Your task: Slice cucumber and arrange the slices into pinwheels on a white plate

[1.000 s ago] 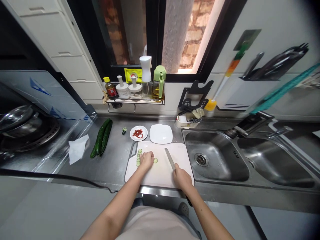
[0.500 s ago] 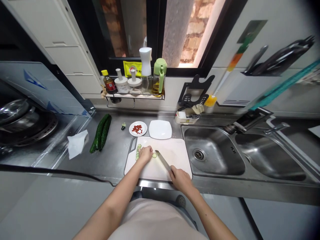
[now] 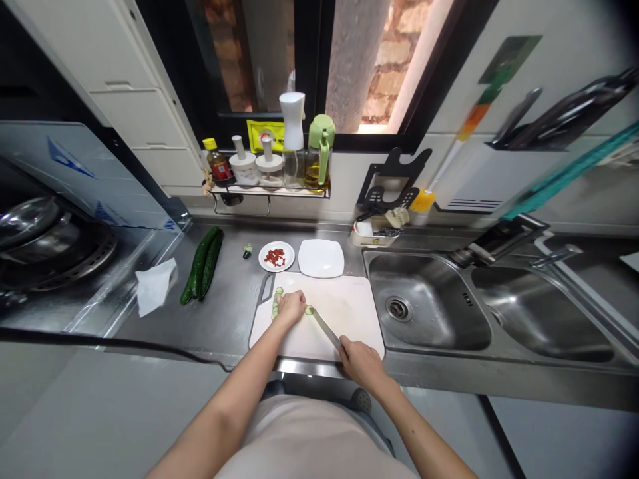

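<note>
My left hand [image 3: 291, 307] rests on the left part of the white cutting board [image 3: 349, 293], its fingers curled and pressed together. What lies beneath the fingers is hidden. Pale green cucumber slices [image 3: 277, 303] show along the left side of this hand. Just right of its fingertips lies a single cucumber slice [image 3: 309, 311]. My right hand [image 3: 360, 358] is wrapped round the handle of a kitchen knife [image 3: 327, 328]. The blade slants to the upper left, and its tip is at that single slice.
Two whole cucumbers [image 3: 202, 264] and a white paper towel [image 3: 155, 286] lie on the left. Behind the board stand a small plate of red pieces [image 3: 276, 257] and a white square plate [image 3: 321, 258]. A double sink [image 3: 429, 299] is to the right. A condiment shelf [image 3: 272, 190] hangs above.
The knife has shifted slightly, its tip now at the single cucumber slice. My left hand stays in nearly the same place. The camera view has shifted a little.
</note>
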The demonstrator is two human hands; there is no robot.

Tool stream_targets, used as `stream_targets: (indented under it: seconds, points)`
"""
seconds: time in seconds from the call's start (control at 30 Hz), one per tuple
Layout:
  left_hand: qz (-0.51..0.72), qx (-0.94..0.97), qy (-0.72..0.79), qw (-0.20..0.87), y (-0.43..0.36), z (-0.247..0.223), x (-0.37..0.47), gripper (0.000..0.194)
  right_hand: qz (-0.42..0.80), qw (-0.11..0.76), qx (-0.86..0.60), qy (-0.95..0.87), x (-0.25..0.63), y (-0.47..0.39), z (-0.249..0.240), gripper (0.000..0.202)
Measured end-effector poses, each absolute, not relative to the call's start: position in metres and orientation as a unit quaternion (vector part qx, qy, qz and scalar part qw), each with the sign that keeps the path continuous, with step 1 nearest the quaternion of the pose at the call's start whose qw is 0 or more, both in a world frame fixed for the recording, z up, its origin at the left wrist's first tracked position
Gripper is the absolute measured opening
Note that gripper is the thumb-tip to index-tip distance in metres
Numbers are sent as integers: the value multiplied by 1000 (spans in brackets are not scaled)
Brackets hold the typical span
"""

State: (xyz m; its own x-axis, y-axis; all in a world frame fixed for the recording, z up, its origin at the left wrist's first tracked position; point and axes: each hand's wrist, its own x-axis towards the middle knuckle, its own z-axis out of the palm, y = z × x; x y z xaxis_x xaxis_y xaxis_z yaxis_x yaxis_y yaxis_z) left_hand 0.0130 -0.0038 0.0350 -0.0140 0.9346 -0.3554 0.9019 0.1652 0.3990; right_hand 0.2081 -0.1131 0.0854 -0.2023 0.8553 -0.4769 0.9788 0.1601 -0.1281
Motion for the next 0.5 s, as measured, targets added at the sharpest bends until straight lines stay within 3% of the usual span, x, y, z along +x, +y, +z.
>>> stream_targets:
  seconds: [0.5]
  points:
    - [35,639,712,288,-3,34,12,11,-224,173,601,747,203,-115,81,25]
